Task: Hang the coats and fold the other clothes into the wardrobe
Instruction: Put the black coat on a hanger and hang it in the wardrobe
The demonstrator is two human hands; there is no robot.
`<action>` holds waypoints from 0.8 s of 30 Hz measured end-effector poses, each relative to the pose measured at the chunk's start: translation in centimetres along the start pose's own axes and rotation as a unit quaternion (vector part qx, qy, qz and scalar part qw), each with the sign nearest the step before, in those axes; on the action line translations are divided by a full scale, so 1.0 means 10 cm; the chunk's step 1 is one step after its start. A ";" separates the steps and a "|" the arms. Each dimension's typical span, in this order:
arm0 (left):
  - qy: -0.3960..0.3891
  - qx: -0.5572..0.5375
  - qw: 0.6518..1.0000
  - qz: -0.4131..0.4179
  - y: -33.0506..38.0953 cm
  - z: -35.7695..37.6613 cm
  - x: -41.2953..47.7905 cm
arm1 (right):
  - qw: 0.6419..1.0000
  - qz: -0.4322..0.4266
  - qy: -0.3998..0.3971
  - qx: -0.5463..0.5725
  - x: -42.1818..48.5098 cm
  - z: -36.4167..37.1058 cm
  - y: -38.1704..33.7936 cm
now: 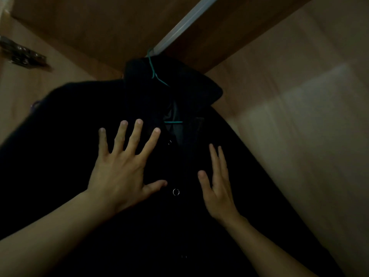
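Observation:
A black coat (69, 156) with round snap buttons hangs on a teal wire hanger (153, 70) hooked over the pale wardrobe rail (185, 25). I am looking up at it from below. My left hand (121, 168) lies flat on the coat's front with its fingers spread, left of the button line. To the right of the buttons, my right hand (217, 186) is held edge-on with straight fingers, at or just off the cloth. Neither hand grips anything.
Brown wardrobe top panel (89, 23) lies overhead. The light wooden side wall (299, 116) stands close on the right. A metal door hinge (22, 54) sits at the upper left. The scene is dim.

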State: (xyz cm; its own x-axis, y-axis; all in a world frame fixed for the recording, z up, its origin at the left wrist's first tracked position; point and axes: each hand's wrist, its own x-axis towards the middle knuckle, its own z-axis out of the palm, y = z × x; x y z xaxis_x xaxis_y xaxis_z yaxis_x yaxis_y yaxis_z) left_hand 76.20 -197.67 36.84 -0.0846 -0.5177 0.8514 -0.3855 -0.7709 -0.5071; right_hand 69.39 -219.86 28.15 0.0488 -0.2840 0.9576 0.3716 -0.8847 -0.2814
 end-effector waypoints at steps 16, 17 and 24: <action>-0.003 0.072 0.997 -0.006 0.06 0.41 0.11 | 0.966 -0.145 -0.095 -0.191 0.12 0.53 0.32; -0.007 0.082 0.997 -0.012 0.04 0.48 0.12 | 0.968 -0.140 -0.096 -0.186 0.15 0.63 0.38; -0.051 0.076 0.994 -0.054 0.20 0.81 0.32 | 0.961 -0.095 -0.164 -0.202 0.44 0.98 0.60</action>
State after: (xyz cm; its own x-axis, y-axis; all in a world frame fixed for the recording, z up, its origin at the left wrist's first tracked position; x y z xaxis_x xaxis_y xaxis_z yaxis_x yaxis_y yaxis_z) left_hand 82.57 -203.88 37.47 0.0462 -0.4571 0.8882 -0.2427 -0.8677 -0.4339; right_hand 80.92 -222.84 31.26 0.3305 -0.0303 0.9433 0.0153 -0.9992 -0.0374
